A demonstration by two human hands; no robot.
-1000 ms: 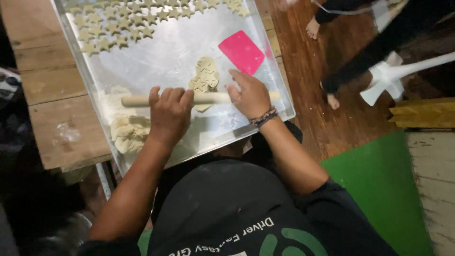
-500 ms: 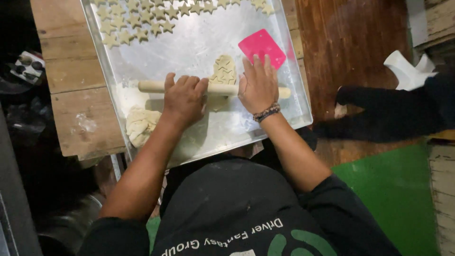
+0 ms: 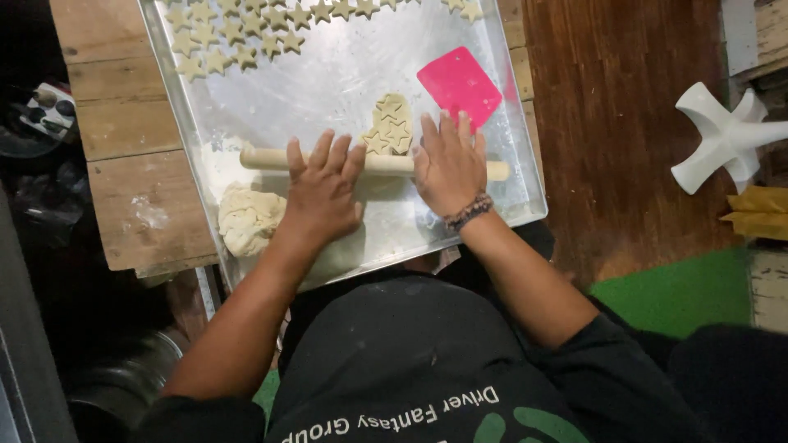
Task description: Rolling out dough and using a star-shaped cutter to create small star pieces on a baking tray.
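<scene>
Dough (image 3: 328, 254) lies flattened under our palms at the near edge of the metal tray (image 3: 345, 74), and a wooden rolling pin (image 3: 386, 164) rests across it, running left to right. Our left hand (image 3: 324, 193) lies flat on the pin with fingers spread, not curled around it; our right hand (image 3: 447, 164) presses down the same way further along, a beaded bracelet (image 3: 468, 213) at its wrist. Just beyond the pin sits a small patch of dough scored with star outlines (image 3: 391, 123), touching the roller's far side. A rough lump of spare dough (image 3: 249, 220) sits at the tray's near left corner, just beside our left wrist. A pink scraper (image 3: 460, 86) lies flat on the tray past our right fingers (close, but apart from them). Cut star shapes (image 3: 238, 37) fill rows along the far end. The tray rests on a plank counter (image 3: 123, 131), with dark wooden floor (image 3: 607, 123) to the right.
</scene>
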